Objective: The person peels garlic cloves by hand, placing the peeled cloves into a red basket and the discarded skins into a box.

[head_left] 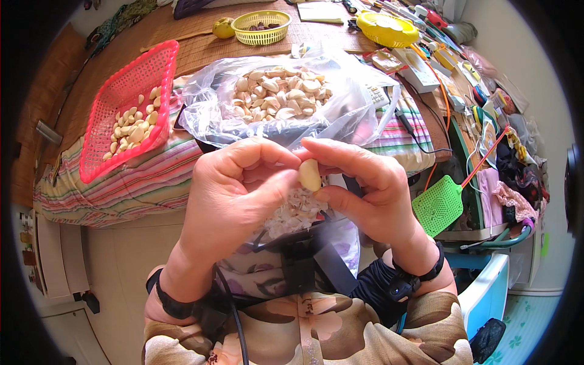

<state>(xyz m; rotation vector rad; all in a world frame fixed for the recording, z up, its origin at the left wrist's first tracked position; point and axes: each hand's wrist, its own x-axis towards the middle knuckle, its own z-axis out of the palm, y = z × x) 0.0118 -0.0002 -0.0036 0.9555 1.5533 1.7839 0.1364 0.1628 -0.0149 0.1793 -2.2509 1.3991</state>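
Note:
A pale garlic clove [309,175] is pinched between the thumb and fingers of my right hand [371,185]. My left hand [234,194] meets it from the other side, fingers curled and thumb close against the clove; whether those fingertips grip the clove or a bit of skin is hidden. Below both hands lies a heap of papery garlic skins [298,214]. Beyond them, a clear plastic bag [210,97] lies spread around a pile of unpeeled garlic cloves [280,91]. To the left, peeled cloves [131,128] rest in a tilted red basket [97,131].
A round yellow basket [261,36] with dark contents and a yellow fruit [224,28] stand at the back. A yellow bowl [388,29] sits far right near assorted clutter. A green fly swatter [438,207] hangs at the table's right edge. Striped cloth [146,185] drapes over the front edge.

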